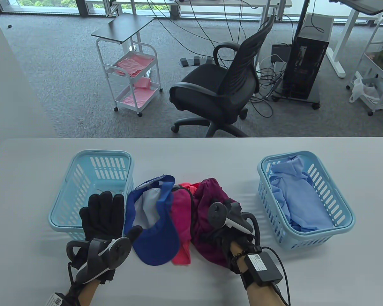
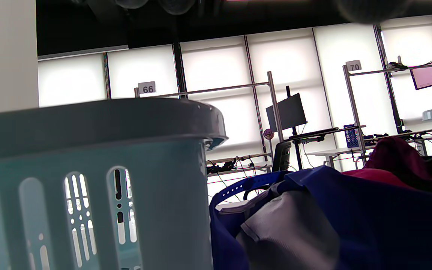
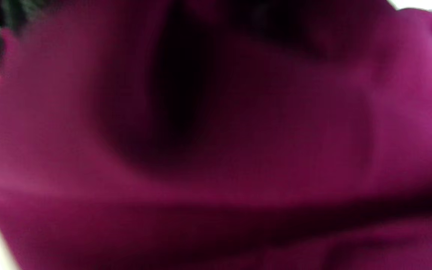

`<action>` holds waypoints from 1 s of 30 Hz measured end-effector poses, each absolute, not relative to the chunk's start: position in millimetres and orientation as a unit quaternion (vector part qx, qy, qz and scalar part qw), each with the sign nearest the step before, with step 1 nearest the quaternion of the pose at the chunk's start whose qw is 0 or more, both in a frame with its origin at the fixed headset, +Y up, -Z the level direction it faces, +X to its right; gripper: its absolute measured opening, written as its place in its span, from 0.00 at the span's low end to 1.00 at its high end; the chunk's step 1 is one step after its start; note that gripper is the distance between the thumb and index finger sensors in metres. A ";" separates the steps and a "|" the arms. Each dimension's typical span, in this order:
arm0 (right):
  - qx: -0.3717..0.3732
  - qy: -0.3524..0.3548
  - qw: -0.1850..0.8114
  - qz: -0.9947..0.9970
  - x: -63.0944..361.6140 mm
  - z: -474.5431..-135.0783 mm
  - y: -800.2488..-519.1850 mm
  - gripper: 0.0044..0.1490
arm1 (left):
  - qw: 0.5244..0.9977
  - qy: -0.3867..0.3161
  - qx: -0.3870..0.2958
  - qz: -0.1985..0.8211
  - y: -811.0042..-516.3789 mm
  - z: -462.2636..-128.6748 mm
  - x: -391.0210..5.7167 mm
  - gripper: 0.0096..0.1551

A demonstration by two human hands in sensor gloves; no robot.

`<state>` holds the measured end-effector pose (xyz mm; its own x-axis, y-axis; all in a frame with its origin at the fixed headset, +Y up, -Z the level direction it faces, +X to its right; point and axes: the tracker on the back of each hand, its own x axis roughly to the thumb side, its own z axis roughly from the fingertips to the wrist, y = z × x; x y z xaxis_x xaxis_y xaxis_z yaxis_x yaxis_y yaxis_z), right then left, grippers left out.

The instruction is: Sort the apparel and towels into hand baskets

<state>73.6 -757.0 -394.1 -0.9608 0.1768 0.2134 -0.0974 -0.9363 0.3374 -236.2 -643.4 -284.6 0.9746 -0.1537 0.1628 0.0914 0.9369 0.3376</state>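
Observation:
An empty light-blue basket (image 1: 83, 178) stands at the left; its wall fills the left wrist view (image 2: 88, 120). A second basket (image 1: 341, 207) at the right holds a light-blue garment (image 1: 300, 197). Between them lie a blue cap (image 1: 156, 232), a pink cloth (image 1: 182, 216) and a maroon garment (image 1: 207, 194). My left hand (image 1: 105, 213) is open with fingers spread over the left basket's near right corner, thumb beside the cap. My right hand (image 1: 220, 223) is sunk into the maroon garment and grips it; the cloth fills the right wrist view (image 3: 238, 150). Its fingers are hidden.
The grey table (image 1: 191, 153) ends just behind the baskets. Beyond it stand a black office chair (image 1: 223, 89), a white trolley (image 1: 131, 73) with pink cloths and a computer tower (image 1: 306, 67).

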 end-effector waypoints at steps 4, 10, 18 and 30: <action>0.120 0.149 0.037 0.981 67.3 -391.6 -771.1 0.73 | 0.980 -0.094 0.164 -0.062 -643.8 -284.9 -235.7 0.60; 0.106 0.103 0.027 0.989 66.5 -389.9 -766.1 0.66 | 0.980 -0.094 0.163 -0.061 -643.7 -285.0 -235.4 0.60; 0.075 0.017 0.035 0.996 78.1 -391.5 -759.2 0.46 | 0.980 -0.094 0.163 -0.061 -643.8 -285.1 -235.2 0.60; 0.038 -0.016 0.136 0.990 105.7 -387.6 -731.7 0.39 | 0.980 -0.094 0.163 -0.061 -643.5 -285.1 -235.2 0.60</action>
